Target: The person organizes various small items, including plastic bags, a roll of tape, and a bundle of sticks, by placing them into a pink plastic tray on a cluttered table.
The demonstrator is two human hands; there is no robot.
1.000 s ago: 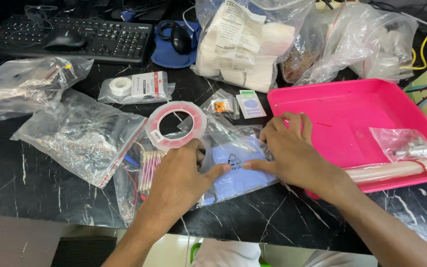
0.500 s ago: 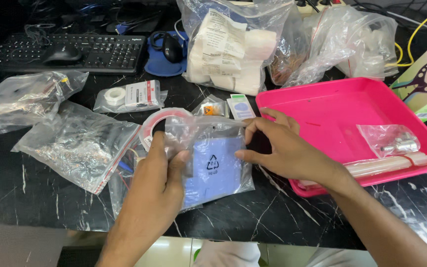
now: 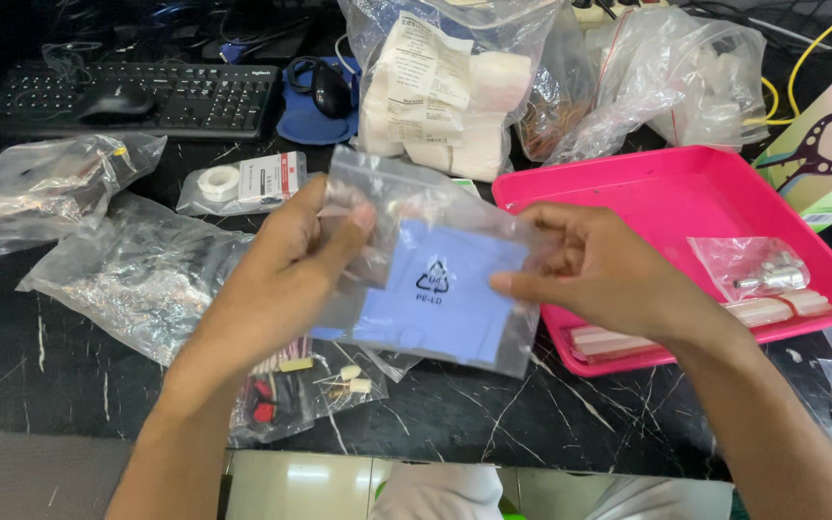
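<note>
Both hands are clamped on a clear zip bag (image 3: 435,279) with a folded blue sheet inside, holding it up at the centre of the frame. The left hand (image 3: 286,274) pinches the bag's left edge, thumb on the front near the top corner. The right hand (image 3: 594,274) grips the right edge with thumb and fingertips. A second ago the bag lay flat on the black marble table (image 3: 551,424) under both palms; half a second ago it was partly raised; now it is clear of the table and tilted toward the camera, hiding the red tape roll seen before.

Below the left wrist lies a small bag of electronic parts (image 3: 300,390). To the left, crinkled clear bags (image 3: 137,279) rest on the table. Right of centre sits a pink tray (image 3: 666,183) holding a small bag with a metal part (image 3: 758,274). At the upper left is a keyboard (image 3: 146,96); at upper centre a large bag of white rolls (image 3: 445,87).
</note>
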